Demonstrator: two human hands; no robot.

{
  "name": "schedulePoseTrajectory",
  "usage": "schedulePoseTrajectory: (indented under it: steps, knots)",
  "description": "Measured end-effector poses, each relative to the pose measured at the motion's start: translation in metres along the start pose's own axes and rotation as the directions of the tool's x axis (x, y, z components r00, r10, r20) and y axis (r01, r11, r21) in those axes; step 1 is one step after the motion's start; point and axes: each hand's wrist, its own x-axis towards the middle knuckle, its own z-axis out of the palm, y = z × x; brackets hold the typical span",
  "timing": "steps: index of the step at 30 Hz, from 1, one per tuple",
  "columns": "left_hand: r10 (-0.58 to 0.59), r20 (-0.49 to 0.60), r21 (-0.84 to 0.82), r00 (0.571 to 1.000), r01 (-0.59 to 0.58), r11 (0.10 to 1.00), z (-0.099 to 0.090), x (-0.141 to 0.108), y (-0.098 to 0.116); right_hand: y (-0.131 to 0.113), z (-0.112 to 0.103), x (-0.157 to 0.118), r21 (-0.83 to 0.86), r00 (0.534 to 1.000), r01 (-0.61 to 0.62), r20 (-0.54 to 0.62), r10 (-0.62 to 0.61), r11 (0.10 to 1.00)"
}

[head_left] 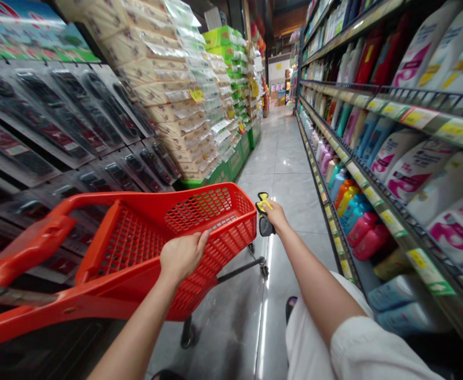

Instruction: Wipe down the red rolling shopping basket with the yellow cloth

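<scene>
My left hand [184, 257] is closed over the near side rim of a red plastic shopping cart [136, 279], thumb on top and the other fingers hidden. The cart's basket is bare inside where it shows. Just beyond its front right corner, my right hand [274, 215] is held out over the floor. Its fingers pinch a small yellow and black item [263, 199] with a dark grey rounded part hanging below. I cannot make out exactly what that item is.
Packaged tools or accessories [65, 100] hang on the left, beside tall stacks of wrapped packs [176, 105]. Shelves of bottles [417, 163] line the right. A grey tiled aisle [287, 142] runs ahead. The cart's wheels [263, 269] stand close to my feet.
</scene>
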Motion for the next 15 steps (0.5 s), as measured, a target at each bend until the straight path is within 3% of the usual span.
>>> schedulePoseTrajectory:
  steps: [4,9,11,15]
  knots:
    - [-0.006,0.007,-0.002,1.000,0.006,1.000,0.000,0.003,0.002,-0.003,0.031,-0.024,-0.008,0.995,-0.093,-0.022,0.093,0.996]
    - [-0.006,0.019,-0.013,1.000,0.006,1.000,0.001,0.005,0.004,-0.025,0.046,-0.072,-0.132,0.988,-0.148,-0.061,0.141,0.980]
    - [-0.005,0.026,-0.024,1.000,0.006,1.000,0.000,0.005,0.005,-0.038,0.055,-0.093,-0.180,0.994,-0.108,-0.003,0.109,0.978]
    - [-0.009,0.030,-0.050,1.000,0.011,0.999,-0.001,0.004,0.008,-0.062,0.069,-0.128,-0.305,0.979,0.088,0.204,-0.025,0.948]
